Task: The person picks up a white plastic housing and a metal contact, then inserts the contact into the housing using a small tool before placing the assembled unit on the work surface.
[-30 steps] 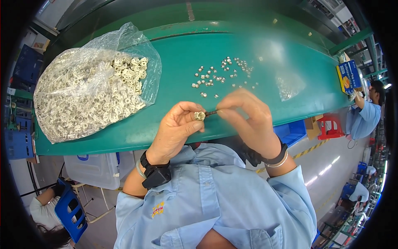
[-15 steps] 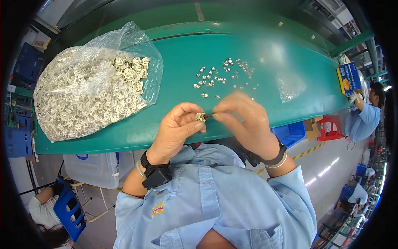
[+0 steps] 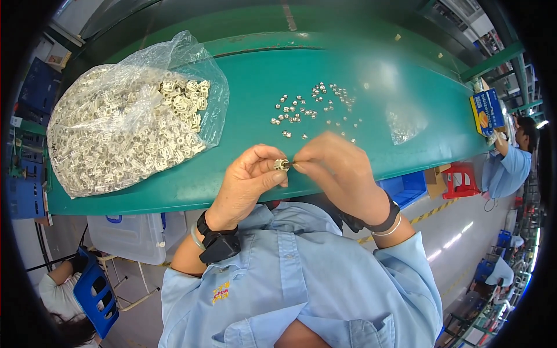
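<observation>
Above the table's near edge, my left hand (image 3: pixel 249 177) pinches a small cream plastic part (image 3: pixel 280 165) between thumb and fingers. My right hand (image 3: pixel 333 168) comes to the part's right side with thumb and forefinger pressed together. A small dark piece (image 3: pixel 288 165) shows at the part's right end, by those fingertips. Whatever the right fingers grip is too small to name. Beyond my hands, several small shiny metal pieces (image 3: pixel 295 109) lie scattered on the green table (image 3: pixel 249 75).
A large clear plastic bag (image 3: pixel 217 116) full of cream parts takes up the left of the table. A small clear bag (image 3: pixel 406 124) lies at the right. A blue and yellow box (image 3: pixel 486 111) stands at the far right end, where another person (image 3: pixel 510 168) sits.
My right hand has shifted slightly at the part's right end; less of the dark piece shows between fingertips and part. My left hand holds the part in the same place.
</observation>
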Demonstrator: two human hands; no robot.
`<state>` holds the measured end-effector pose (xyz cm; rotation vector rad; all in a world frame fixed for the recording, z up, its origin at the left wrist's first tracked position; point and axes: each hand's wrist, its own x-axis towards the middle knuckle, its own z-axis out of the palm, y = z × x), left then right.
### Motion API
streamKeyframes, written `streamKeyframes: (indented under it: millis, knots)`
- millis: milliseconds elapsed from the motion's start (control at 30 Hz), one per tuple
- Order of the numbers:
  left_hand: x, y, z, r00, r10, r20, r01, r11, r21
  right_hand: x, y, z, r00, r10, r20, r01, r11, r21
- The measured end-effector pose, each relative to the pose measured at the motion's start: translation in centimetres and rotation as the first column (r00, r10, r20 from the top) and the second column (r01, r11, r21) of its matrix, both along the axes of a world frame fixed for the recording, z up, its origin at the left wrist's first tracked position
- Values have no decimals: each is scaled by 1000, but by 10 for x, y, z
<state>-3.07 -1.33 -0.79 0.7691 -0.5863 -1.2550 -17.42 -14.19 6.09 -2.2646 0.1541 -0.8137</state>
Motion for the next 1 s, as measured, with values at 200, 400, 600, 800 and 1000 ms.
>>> streamKeyframes:
  millis: [200,400,600,800,1000]
  knots:
    - [0,0,2,1000,-3,-5,3,1000,14,0,1,-1,1000,-2,-2,2,999,-45]
    - [0,0,0,1000,0,-1,0,1000,9,2,2,-4,1000,-1,-5,0,999,-43]
    - [0,2,0,1000,3,5,-3,1000,8,5,8,-12,999,-38,-15,38,999,4]
    - [0,1,-1,1000,28,5,-28,1000,-6,3,9,-11,998,-60,-9,60,997,-38]
    - [0,0,-2,997,51,52,-49,998,-38,-5,6,-8,997,-72,32,73,997,-30]
